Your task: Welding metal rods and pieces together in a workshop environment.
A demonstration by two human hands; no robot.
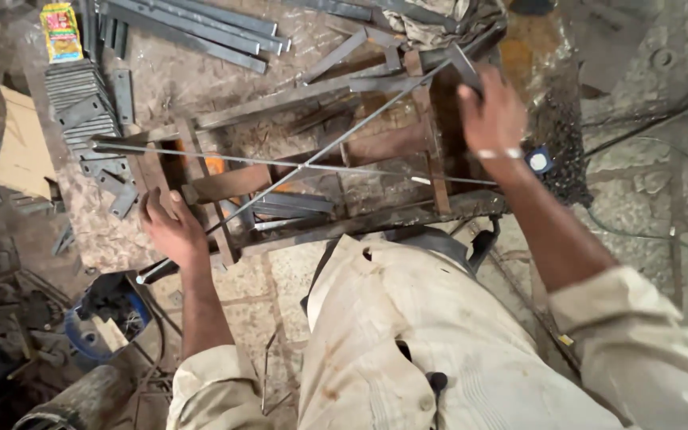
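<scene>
Workshop floor [639, 199], stone, dirty, scrap everywhere. Right hand [491, 119], upper right of centre, is closed around the far end of a flat steel bar [465, 65] at the right end of a rusty rectangular frame [312, 179] lying mid-frame. Left hand [173, 231], lower left of centre, lies palm-down on the frame's left end piece; can't tell whether the fingers are clamped on it or just pressing. Two thin steel rods [312, 163] cross diagonally over the frame, meeting near its middle; whether they're fixed or just laid on isn't visible. Judgement: frame sides and cross-members look assembled, diagonals at fit-up stage, so bracing appears unfinished. Outward: stack of cut flat plates [81, 99] at upper left, long angle sections [193, 28] along the top, yellow packet [60, 32] top left corner, blue bucket [109, 314] of scrap lower left.
</scene>
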